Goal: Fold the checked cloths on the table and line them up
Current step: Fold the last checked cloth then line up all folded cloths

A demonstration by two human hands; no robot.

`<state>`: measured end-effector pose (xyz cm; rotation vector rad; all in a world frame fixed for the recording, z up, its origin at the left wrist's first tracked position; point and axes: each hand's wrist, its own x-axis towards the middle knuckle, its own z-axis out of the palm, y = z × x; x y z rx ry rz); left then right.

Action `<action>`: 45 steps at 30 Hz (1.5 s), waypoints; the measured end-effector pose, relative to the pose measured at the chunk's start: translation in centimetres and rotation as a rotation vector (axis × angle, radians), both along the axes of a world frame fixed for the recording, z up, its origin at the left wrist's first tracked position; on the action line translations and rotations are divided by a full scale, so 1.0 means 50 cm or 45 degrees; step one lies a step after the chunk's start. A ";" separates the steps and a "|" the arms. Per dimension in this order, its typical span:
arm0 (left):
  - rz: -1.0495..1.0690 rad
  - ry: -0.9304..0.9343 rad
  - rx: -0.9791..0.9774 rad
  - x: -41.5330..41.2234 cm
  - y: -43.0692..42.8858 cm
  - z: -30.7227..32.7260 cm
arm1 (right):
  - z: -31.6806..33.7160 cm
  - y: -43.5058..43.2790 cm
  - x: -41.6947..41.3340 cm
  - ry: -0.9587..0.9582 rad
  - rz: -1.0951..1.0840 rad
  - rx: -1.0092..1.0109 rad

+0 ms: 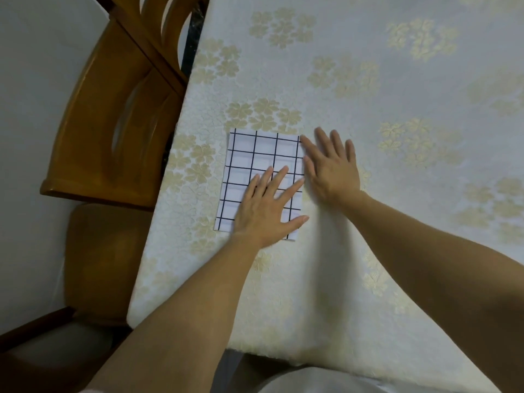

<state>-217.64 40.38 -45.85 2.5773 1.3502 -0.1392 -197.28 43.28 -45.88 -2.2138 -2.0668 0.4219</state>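
Chair (113, 131) stands off the bench's left edge. One folded checked cloth (255, 160) lies flat near that left edge of the bench (397, 80), which is covered by a flowered tablecloth. Left hand (263, 211) presses on the cloth's near right part, fingers (279, 177) spread wide and flat, gripping nothing. Right hand (331, 168) lies just beside the cloth's right edge, fingers wide, index tip at its far right corner. Judged step: smoothing and squaring a finished fold. Next move likely calls for aligning it; no other cloth and no container is in view.
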 end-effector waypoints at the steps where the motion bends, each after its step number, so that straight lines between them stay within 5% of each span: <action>1: -0.003 0.004 -0.009 0.000 0.002 0.002 | 0.000 0.007 0.002 -0.007 0.008 -0.005; 6: -0.027 0.044 -0.151 0.004 0.006 0.022 | 0.006 0.008 0.001 -0.016 0.026 -0.052; 9: 0.150 -0.243 -0.288 0.008 0.029 0.048 | 0.012 0.005 0.001 -0.066 0.054 -0.077; 11: 0.328 -0.393 -0.161 0.007 0.063 0.062 | 0.015 0.002 -0.001 -0.079 0.069 -0.071; 21: 0.250 -0.080 -0.069 -0.016 0.206 0.018 | 0.017 0.005 0.000 -0.099 0.063 -0.057; 27: 0.497 0.092 -0.017 -0.125 0.245 0.018 | 0.014 0.005 0.001 -0.082 0.064 -0.045; 32: 0.228 0.050 0.216 -0.042 0.170 0.071 | 0.016 0.005 -0.002 -0.079 0.049 -0.027; 37: 0.168 -0.010 -0.047 0.032 0.053 0.030 | 0.013 0.004 -0.004 -0.077 0.032 -0.015; 45: 0.205 0.062 -0.067 -0.034 -0.036 0.005 | 0.014 0.002 -0.006 -0.082 0.037 -0.018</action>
